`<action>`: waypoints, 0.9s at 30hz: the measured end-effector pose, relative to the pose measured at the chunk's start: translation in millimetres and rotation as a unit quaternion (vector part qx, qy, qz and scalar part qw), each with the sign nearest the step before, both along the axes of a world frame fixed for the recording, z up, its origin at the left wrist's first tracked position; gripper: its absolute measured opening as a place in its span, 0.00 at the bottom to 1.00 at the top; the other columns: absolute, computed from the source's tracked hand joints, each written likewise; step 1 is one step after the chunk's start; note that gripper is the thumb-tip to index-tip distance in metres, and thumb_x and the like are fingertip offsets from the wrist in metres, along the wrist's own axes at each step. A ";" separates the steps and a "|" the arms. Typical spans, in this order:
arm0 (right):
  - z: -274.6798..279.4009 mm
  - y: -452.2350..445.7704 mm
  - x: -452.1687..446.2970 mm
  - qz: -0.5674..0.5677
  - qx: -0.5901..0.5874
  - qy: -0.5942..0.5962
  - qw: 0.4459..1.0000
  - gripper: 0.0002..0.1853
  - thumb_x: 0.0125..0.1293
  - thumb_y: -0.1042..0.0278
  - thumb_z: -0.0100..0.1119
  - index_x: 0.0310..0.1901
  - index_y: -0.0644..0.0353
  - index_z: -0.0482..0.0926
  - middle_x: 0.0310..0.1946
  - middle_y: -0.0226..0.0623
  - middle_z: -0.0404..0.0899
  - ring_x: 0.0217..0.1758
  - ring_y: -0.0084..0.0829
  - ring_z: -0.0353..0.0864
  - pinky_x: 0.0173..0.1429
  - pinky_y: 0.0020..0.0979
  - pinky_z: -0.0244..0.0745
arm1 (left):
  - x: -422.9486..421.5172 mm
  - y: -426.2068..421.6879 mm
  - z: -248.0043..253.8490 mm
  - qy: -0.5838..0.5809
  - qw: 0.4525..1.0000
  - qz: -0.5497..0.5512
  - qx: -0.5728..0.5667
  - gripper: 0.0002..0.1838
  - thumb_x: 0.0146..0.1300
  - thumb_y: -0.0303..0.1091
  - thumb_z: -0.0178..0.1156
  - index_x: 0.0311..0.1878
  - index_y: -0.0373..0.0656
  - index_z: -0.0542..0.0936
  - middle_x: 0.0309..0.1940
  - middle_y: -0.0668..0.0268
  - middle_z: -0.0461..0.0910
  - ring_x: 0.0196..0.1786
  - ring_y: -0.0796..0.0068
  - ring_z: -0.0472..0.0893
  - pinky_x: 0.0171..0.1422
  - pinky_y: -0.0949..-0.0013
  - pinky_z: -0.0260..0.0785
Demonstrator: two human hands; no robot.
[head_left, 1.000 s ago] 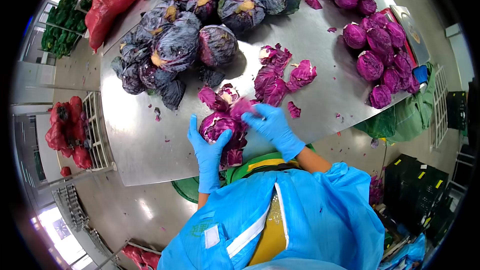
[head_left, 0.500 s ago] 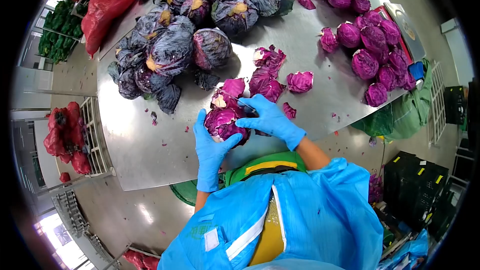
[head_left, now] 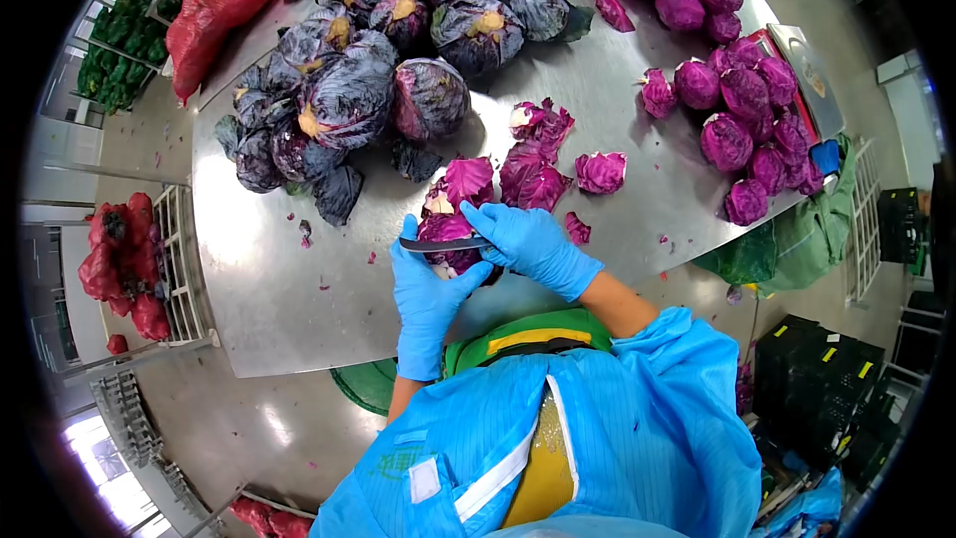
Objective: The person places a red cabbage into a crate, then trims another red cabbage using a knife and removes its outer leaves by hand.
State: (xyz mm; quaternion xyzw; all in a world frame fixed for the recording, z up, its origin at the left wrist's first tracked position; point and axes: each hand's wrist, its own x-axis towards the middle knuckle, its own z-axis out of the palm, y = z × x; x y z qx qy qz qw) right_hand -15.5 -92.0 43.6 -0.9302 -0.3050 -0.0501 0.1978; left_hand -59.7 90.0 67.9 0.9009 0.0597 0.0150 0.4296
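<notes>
My left hand (head_left: 426, 289), in a blue glove, is wrapped round the near left side of a purple cabbage (head_left: 444, 229). My right hand (head_left: 528, 244), gloved too, is closed on a small knife (head_left: 443, 244), whose dark blade lies across the cabbage. Just beyond it are cut leaves (head_left: 468, 181) with pale bases. More loose leaves (head_left: 535, 179) and a leafy purple piece (head_left: 600, 172) rest to the right. The underside of the held cabbage is hidden by my hands.
Dark untrimmed cabbages (head_left: 349, 100) are heaped at the back left of the metal table (head_left: 289, 314), near a red sack (head_left: 224, 15). Bright purple cabbages (head_left: 745, 95) are piled at the right, beside a scale (head_left: 807, 75). Dark crates (head_left: 817, 379) stand at the lower right.
My right hand has stopped pulling at leaves and now has the knife blade across the cabbage. One purple cabbage piece has appeared beside the right pile.
</notes>
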 end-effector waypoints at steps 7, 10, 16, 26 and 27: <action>-2.2 -16.3 10.6 0.043 0.208 0.112 0.971 0.26 0.61 0.59 0.65 0.62 0.49 0.75 0.44 0.38 0.81 0.40 0.38 0.83 0.42 0.35 0.81 | -1.4 2.0 0.9 -0.007 0.998 -0.041 0.054 0.63 0.33 0.50 0.81 0.70 0.34 0.55 0.57 0.47 0.65 0.60 0.47 0.68 0.62 0.51 0.66; -1.4 -20.9 20.0 0.049 0.258 0.202 0.944 0.24 0.60 0.59 0.66 0.59 0.50 0.78 0.44 0.40 0.81 0.45 0.39 0.83 0.49 0.35 0.80 | -0.1 -0.3 4.3 -0.020 0.997 -0.044 0.065 0.62 0.33 0.49 0.80 0.69 0.35 0.56 0.57 0.47 0.65 0.59 0.47 0.69 0.62 0.51 0.66; 19.9 -12.7 9.9 0.001 0.109 0.141 0.984 0.24 0.60 0.60 0.65 0.59 0.49 0.77 0.48 0.37 0.81 0.42 0.39 0.84 0.42 0.35 0.81 | 3.2 -4.7 6.6 0.001 0.997 -0.040 0.064 0.60 0.33 0.50 0.80 0.68 0.37 0.57 0.58 0.46 0.65 0.59 0.47 0.69 0.63 0.50 0.66; -2.9 -23.5 23.5 0.067 0.248 0.189 0.948 0.21 0.60 0.58 0.62 0.55 0.53 0.79 0.40 0.40 0.80 0.41 0.43 0.82 0.46 0.40 0.79 | 2.8 -8.1 14.3 -0.004 0.991 -0.054 0.122 0.62 0.33 0.47 0.81 0.71 0.36 0.56 0.60 0.48 0.64 0.60 0.51 0.71 0.64 0.56 0.67; 2.4 -22.1 22.6 0.062 0.227 0.187 0.954 0.21 0.59 0.58 0.62 0.55 0.53 0.79 0.40 0.40 0.80 0.40 0.43 0.82 0.46 0.40 0.79 | 2.7 -8.5 16.1 0.006 0.990 -0.054 0.130 0.62 0.34 0.47 0.81 0.71 0.35 0.56 0.60 0.49 0.64 0.60 0.51 0.71 0.64 0.56 0.67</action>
